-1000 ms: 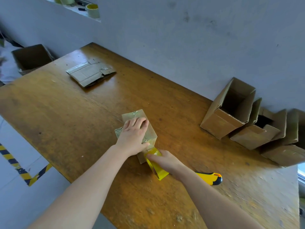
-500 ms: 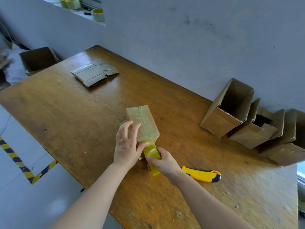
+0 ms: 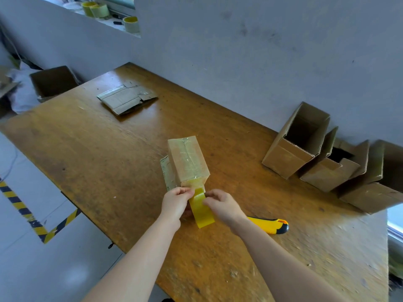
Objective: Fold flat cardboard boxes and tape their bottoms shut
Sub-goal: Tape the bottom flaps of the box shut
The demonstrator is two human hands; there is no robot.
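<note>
Yellow tape (image 3: 201, 212) trails off the near end of a cardboard box (image 3: 187, 160) lying bottom-up mid-tabletop (image 3: 98, 149) — left hand (image 3: 176, 203) and right hand (image 3: 222, 205) both pinch the strip with curled fingers (image 3: 185, 191). Sealing looks nearly finished; next, the strip wants cutting, with the knife (image 3: 270, 224) beside the right forearm.

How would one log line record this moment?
cardboard box: being taped | left hand, right hand: pinch yellow tape strip | utility knife: on table
</note>
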